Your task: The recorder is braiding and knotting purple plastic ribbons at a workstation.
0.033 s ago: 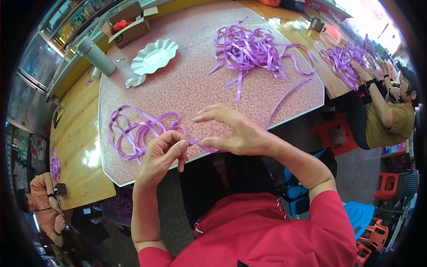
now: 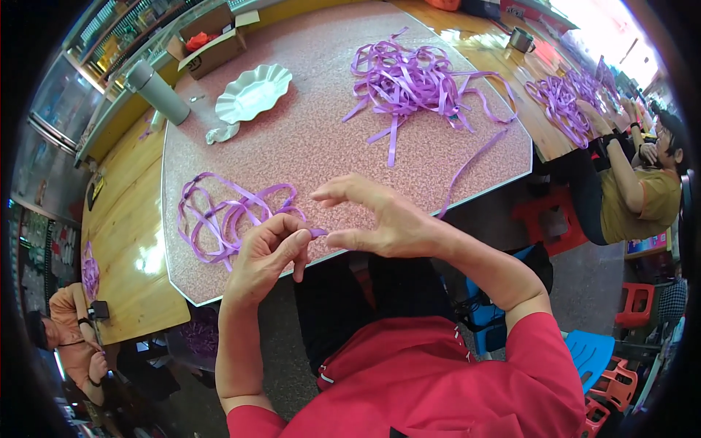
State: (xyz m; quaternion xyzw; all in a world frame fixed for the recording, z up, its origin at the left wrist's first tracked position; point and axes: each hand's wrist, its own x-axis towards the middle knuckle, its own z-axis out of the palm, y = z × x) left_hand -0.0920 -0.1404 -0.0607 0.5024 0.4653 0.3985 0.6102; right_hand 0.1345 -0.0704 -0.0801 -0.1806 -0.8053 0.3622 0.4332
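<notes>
Purple ribbon [image 2: 252,208] lies in loose loops at the near left of the pink speckled table [image 2: 307,153]. My left hand [image 2: 263,252] is closed in a pinch on this ribbon, and a short bit sticks out past the fingertips toward the right. Just right of it, my right hand [image 2: 380,219] hovers open over the near edge, thumb and fingers spread apart with nothing between them. The thumb tip is close to the protruding bit; whether they touch I cannot tell. A purple strip [image 2: 471,168] runs over the table's right edge and disappears behind my right forearm.
A large ribbon heap [image 2: 409,84] lies at the back right. Toward the back left are a white scalloped dish [image 2: 255,91], a grey bottle [image 2: 157,91] and an open carton [image 2: 212,55]. Two co-workers sit at the sides, one right [image 2: 635,190], one left [image 2: 73,328].
My right hand has shifted slightly left, toward the left hand. The ribbon stretch seen under its thumb before is now mostly out of sight; a short bit shows. My left hand stays put.
</notes>
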